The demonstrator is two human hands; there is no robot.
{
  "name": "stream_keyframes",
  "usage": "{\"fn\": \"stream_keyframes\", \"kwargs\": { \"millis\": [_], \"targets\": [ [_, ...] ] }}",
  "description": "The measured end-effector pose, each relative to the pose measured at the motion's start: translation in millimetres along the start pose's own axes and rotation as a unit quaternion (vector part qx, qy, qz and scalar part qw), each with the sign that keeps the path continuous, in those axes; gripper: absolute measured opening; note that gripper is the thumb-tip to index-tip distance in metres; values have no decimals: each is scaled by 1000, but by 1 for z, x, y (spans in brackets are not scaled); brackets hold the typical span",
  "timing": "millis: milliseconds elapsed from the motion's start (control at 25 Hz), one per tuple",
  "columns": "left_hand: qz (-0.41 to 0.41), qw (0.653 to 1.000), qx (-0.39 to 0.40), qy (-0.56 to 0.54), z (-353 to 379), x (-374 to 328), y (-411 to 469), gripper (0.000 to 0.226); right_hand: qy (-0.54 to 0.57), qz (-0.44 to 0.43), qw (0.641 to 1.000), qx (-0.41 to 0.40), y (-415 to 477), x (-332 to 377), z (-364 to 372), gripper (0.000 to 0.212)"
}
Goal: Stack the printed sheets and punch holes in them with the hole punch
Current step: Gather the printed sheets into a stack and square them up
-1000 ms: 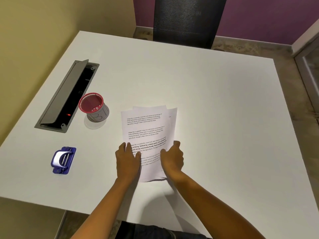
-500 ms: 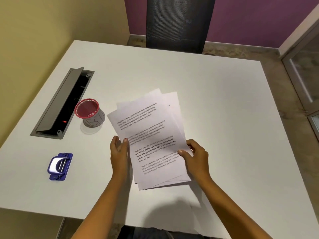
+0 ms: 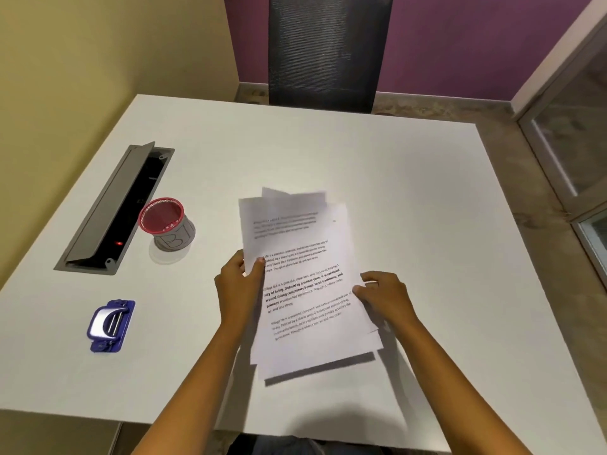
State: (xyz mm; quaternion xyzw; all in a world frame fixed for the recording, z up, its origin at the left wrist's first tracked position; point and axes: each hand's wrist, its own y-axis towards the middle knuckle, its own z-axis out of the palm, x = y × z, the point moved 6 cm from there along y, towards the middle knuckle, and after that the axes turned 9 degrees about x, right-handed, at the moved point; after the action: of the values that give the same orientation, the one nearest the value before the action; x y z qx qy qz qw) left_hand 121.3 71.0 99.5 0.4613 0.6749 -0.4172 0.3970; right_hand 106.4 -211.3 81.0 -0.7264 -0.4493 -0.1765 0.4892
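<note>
While lifted off the white table (image 3: 410,198), sheets (image 3: 305,290) pinched from both sides: left hand (image 3: 238,284) on left edge, thumb over the print; right hand (image 3: 384,298) on right edge. Top edges fanned, uneven; shadow under near edge. Hole punch (image 3: 110,325) well left of left hand, near table's front edge. Red-rimmed cup (image 3: 169,224) far-left of left hand. Bare table right of right hand

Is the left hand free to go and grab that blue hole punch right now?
Probably not at once: the left hand is gripping the printed sheets. The hole punch lies to its left on bare table, nothing between, so once it lets go the way looks clear.
</note>
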Motion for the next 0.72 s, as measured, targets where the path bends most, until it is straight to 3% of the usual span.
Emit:
{"fn": "stream_keyframes", "kwargs": {
  "millis": [160, 320, 440, 600, 720],
  "targets": [
    [-19, 999, -16, -26, 9, -4, -7, 22, 19, -86, 994, -70, -18, 19, -7, 14],
    [75, 988, -32, -134, 2, -42, -15, 13, 127, -174, 969, -120, -38, 28, -16, 20],
    [160, 969, -31, -188, -1, -69, -27, 23, 200, -236, 939, -149, -51, 27, -18, 18],
    [228, 964, -40, -132, 2, -80, -42, 23, 270, -239, 917, -169, -56, 16, -11, 21],
    [227, 967, -30, -113, 12, -71, -46, 8, 296, -219, 914, -172, -56, 10, -4, 19]
  ]
}}
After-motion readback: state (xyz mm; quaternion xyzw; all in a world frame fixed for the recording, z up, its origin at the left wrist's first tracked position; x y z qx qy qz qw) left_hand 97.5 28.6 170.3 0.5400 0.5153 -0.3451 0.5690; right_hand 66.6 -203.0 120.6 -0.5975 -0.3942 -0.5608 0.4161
